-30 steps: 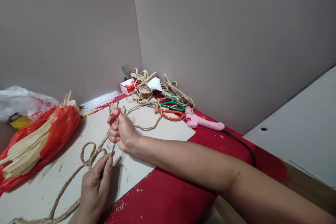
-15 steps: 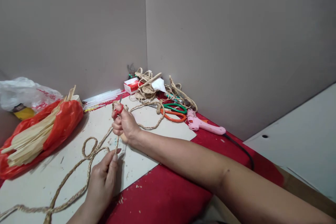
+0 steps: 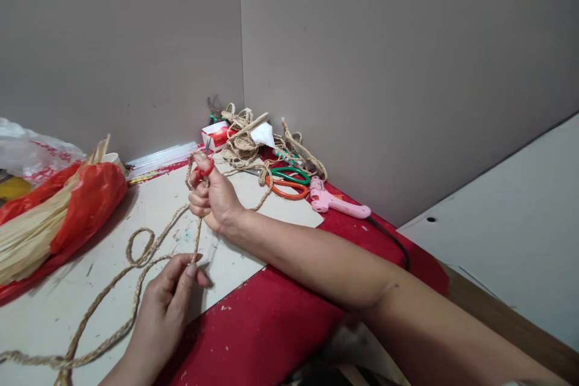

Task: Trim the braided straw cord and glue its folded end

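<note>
Braided cord (image 3: 198, 240) is pinched between thumb and forefinger of the left hand (image 3: 169, 295) and gripped in the nearly closed right hand (image 3: 216, 196), where red-handled scissors (image 3: 205, 169) are also held. Its loops are spread over the white board (image 3: 108, 295), flanked by a red plastic bag (image 3: 102, 193). The far corner is crowded by a cord heap (image 3: 239, 148), green-handled scissors (image 3: 296, 176) and a pink glue gun (image 3: 348, 207), hemmed in by grey walls (image 3: 339, 72). The board's near edge is bordered by the red worktop (image 3: 253, 332).
</note>
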`<action>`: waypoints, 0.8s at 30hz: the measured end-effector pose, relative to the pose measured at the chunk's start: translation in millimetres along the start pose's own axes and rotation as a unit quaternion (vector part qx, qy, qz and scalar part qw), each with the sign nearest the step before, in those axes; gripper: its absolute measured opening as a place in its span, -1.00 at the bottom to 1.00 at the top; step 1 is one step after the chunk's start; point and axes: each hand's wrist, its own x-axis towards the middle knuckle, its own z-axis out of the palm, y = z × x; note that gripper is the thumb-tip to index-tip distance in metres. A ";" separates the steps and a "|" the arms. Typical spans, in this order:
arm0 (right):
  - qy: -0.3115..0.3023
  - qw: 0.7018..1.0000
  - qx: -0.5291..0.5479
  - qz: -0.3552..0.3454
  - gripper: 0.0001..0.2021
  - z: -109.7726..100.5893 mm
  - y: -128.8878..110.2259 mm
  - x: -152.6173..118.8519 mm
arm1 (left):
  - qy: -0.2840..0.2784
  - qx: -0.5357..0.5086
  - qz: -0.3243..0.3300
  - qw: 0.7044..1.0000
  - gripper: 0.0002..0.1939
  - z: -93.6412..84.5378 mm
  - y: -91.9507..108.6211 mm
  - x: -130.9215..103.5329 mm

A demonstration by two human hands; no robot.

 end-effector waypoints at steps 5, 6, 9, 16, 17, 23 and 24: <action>0.013 1.000 0.008 -0.005 -0.55 -1.6 1.8 -0.3 | -0.006 -0.028 -0.018 0.999 -0.69 4.9 -0.8 1.4; 0.011 1.000 0.010 -0.005 -0.55 -1.6 1.2 -1.0 | -0.002 -0.032 -0.015 0.999 -0.70 6.5 -1.5 1.8; -0.005 1.000 0.009 0.002 -0.55 -1.9 -1.9 -2.2 | -0.006 -0.042 -0.012 0.999 -0.67 12.4 -2.5 2.7; 0.053 0.998 0.022 -0.010 -0.56 -8.8 -4.6 10.4 | -0.019 -0.055 -0.005 0.998 -0.67 18.9 -2.7 11.4; 0.049 0.998 0.023 -0.012 -0.56 -8.8 -4.4 11.2 | -0.019 -0.055 -0.007 0.998 -0.66 18.2 -2.7 11.8; 0.018 1.000 0.003 -0.008 -0.54 -6.9 1.6 8.3 | -0.030 -0.076 -0.027 0.996 -0.63 12.1 -3.2 5.4; 0.023 1.000 0.001 -0.003 -0.54 -7.0 3.1 7.7 | -0.034 -0.084 -0.029 0.996 -0.63 11.8 -3.1 4.2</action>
